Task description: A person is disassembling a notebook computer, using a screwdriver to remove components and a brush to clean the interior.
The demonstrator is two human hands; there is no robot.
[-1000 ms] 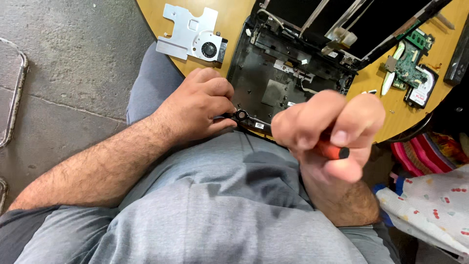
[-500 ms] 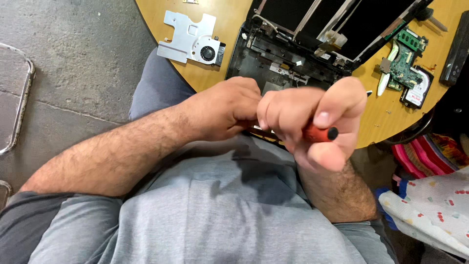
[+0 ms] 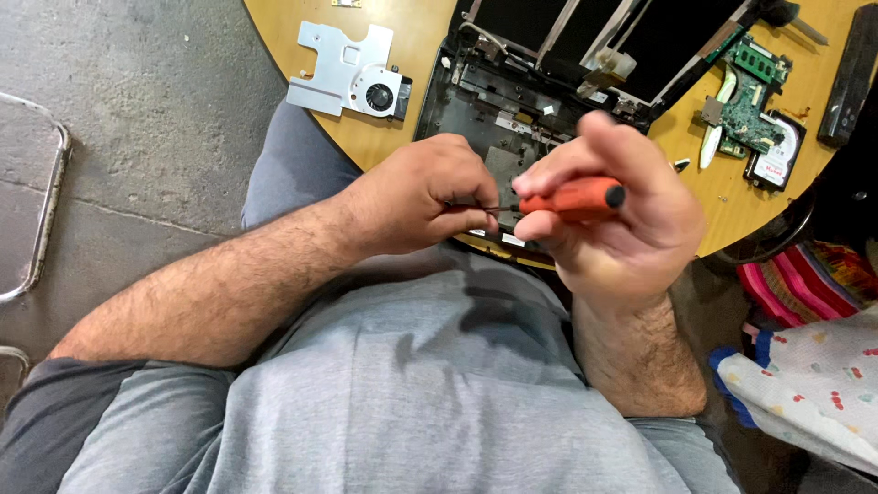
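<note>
Two hands met just above the near edge of the round wooden worktop (image 3: 412, 55). The right hand (image 3: 613, 220) was curled tight round the orange handle of a screwdriver (image 3: 572, 197), thumb and fingers wrapped, its thin dark shaft running leftward. The left hand (image 3: 425, 197) was pinched shut at the shaft's tip; whether a screw sat between those fingertips could not be told. Behind both lay one opened black laptop chassis (image 3: 498, 110), its bare base facing up. One silver metal bracket with a small round fan (image 3: 352, 78) lay to the left of it on the wood. To the right sat one green circuit board (image 3: 750, 96), and just beside that a hard drive with a white, red-marked label (image 3: 777, 160). One black bar-shaped part (image 3: 851, 78) lay at the far right edge. Grey concrete floor (image 3: 137, 110) spread out to the left, and striped pink cloth (image 3: 805, 284) hung below the worktop's right rim.
</note>
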